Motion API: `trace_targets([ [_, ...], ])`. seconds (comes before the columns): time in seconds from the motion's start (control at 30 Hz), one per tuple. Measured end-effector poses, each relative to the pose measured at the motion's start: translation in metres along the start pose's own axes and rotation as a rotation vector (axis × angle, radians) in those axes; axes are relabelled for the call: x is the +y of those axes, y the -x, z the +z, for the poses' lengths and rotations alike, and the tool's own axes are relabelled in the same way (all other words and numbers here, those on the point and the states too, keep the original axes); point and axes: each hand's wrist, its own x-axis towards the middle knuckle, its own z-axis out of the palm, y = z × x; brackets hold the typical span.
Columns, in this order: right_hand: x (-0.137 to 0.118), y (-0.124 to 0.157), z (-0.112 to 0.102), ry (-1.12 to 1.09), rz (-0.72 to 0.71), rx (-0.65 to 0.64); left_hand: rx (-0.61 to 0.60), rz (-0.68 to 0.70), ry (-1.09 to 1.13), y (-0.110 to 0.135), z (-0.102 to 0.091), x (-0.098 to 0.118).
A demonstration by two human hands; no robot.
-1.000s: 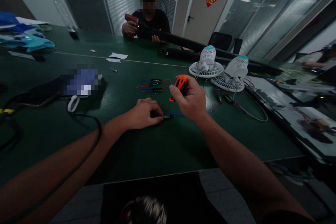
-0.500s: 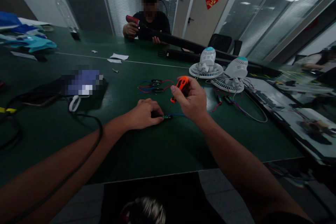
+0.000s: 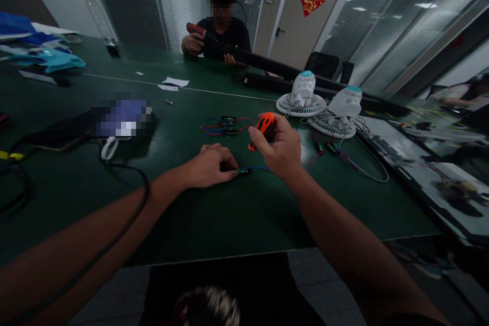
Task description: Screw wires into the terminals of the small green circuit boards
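My left hand (image 3: 213, 165) rests on the green table, its thumb and fingers closed on the left end of a small green circuit board (image 3: 243, 170). A blue wire (image 3: 260, 168) runs from the board's right end toward my right wrist. In my right hand (image 3: 284, 148) is an orange and black screwdriver (image 3: 265, 125), tilted, its thin shaft pointing down at the board. Whether the tip touches the board I cannot tell. Beyond my hands lie two more small boards (image 3: 230, 131) with red and blue wires.
Two white fan heads (image 3: 303, 94) stand behind my right hand, with wired boards (image 3: 333, 147) before them. A cabled phone (image 3: 122, 117) lies left; a black cable crosses my left forearm. Across the table a person (image 3: 221, 35) holds a red power tool (image 3: 196, 30) against a long black bar (image 3: 263, 61).
The screwdriver's shaft has come down slightly toward the board. My left hand keeps its place on the board. The whole view has shifted a little.
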Motion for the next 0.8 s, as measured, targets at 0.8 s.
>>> trace_targets([
  [0.8, -0.061, -0.042, -0.011, 0.791, 0.036, -0.355, 0.036, 0.022, 0.011, 0.001, 0.003, -0.006],
])
